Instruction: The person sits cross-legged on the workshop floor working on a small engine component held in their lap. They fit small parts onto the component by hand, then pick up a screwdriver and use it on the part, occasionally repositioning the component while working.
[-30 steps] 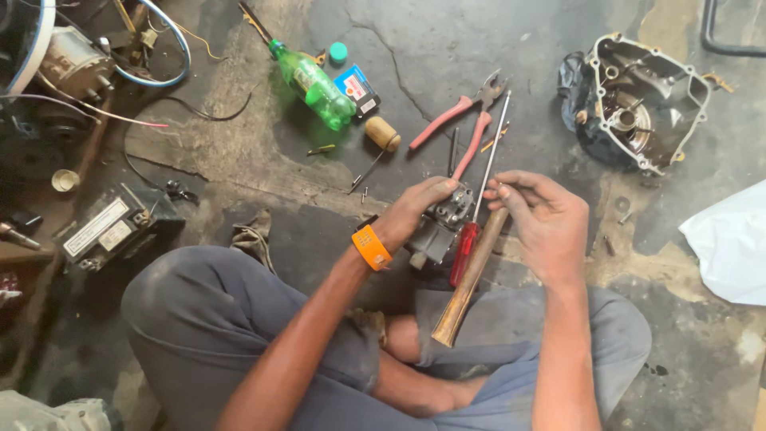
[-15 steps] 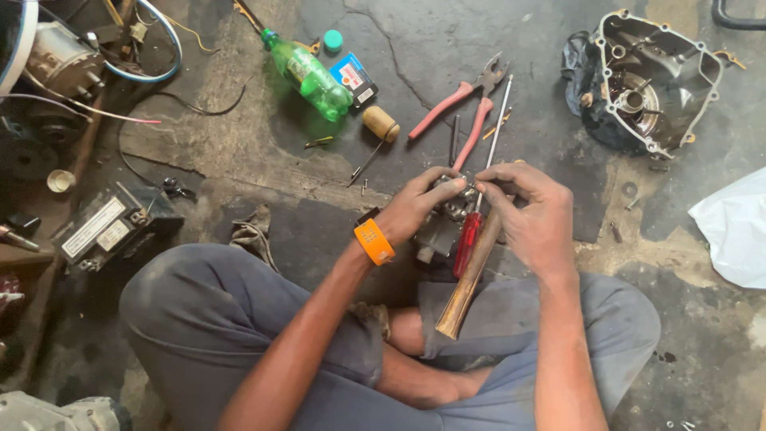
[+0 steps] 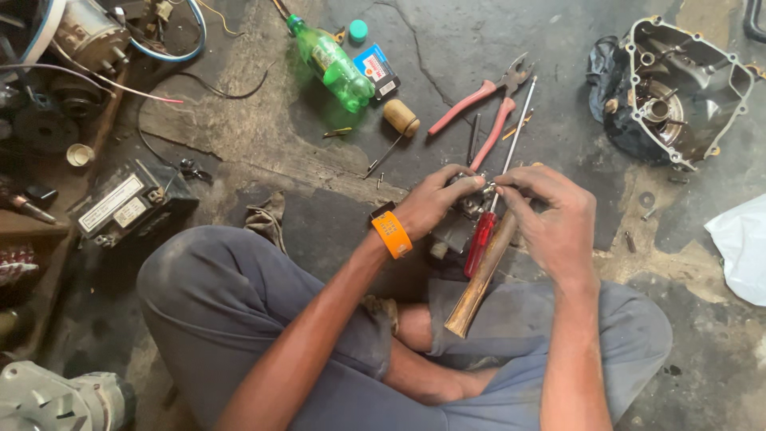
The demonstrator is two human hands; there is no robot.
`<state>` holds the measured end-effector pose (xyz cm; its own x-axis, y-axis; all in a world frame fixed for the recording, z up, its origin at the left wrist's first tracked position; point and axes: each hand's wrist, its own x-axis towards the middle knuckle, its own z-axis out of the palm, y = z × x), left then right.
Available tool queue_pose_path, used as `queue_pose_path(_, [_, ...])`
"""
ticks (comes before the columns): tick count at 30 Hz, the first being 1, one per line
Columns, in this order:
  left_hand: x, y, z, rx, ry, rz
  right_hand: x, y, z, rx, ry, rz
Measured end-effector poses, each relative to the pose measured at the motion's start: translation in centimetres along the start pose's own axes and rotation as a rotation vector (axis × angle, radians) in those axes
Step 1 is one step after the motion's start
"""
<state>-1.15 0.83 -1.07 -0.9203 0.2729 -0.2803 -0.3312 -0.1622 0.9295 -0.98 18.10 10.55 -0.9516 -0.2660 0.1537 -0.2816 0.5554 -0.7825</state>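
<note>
I sit cross-legged on a stained concrete floor. My left hand (image 3: 435,199), with an orange band on its wrist, grips a small dark metal part (image 3: 456,227) held over my lap. My right hand (image 3: 554,219) meets it from the right, fingertips pinched on something small at the top of the part; what it is cannot be made out. Under my hands lie a red-handled screwdriver (image 3: 483,239), its long shaft pointing away from me, and a wooden hammer handle (image 3: 479,279) resting on my leg.
Red-handled pliers (image 3: 487,100) lie beyond my hands. A green plastic bottle (image 3: 335,64), a small blue box (image 3: 377,70) and a cork-coloured spool (image 3: 400,116) sit further left. An engine cover (image 3: 678,92) lies at top right, a black battery (image 3: 132,206) at left, white plastic (image 3: 742,247) at right.
My hands have closed in together over the dark part, the right fingertips now pinching at its top. The view has shifted slightly; the tools on the floor have not moved.
</note>
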Motion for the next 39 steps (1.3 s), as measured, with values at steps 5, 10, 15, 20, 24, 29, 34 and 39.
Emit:
queue_pose_path(5, [-0.3, 0.3, 0.1, 0.001, -0.018, -0.005, -0.1, 0.2, -0.1, -0.003, -0.043, 0.011])
queue_pose_path(10, [-0.3, 0.6, 0.2, -0.016, -0.016, 0.006, 0.0, 0.3, -0.3, 0.096, -0.067, 0.057])
queue_pose_path(15, [-0.4, 0.7, 0.2, 0.009, -0.027, -0.003, 0.0, 0.3, -0.4, 0.103, -0.073, 0.069])
queue_pose_path(20, [-0.5, 0.8, 0.2, 0.005, -0.024, 0.002, 0.1, 0.1, -0.5, 0.069, -0.092, 0.086])
queue_pose_path(24, [-0.4, 0.8, 0.4, -0.032, -0.042, 0.021, 0.1, 0.1, -0.4, 0.061, -0.09, 0.104])
queue_pose_path(29, [-0.6, 0.7, 0.4, -0.024, -0.094, 0.054, 0.2, 0.3, -0.2, 0.108, -0.056, 0.112])
queue_pose_path(34, [-0.5, 0.4, 0.7, -0.01, -0.056, -0.007, 0.0, 0.5, -0.9, 0.034, -0.121, 0.053])
queue_pose_path(39, [0.1, -0.3, 1.4, -0.053, -0.015, -0.031, -0.1, 0.7, -1.3, 0.062, -0.165, 0.095])
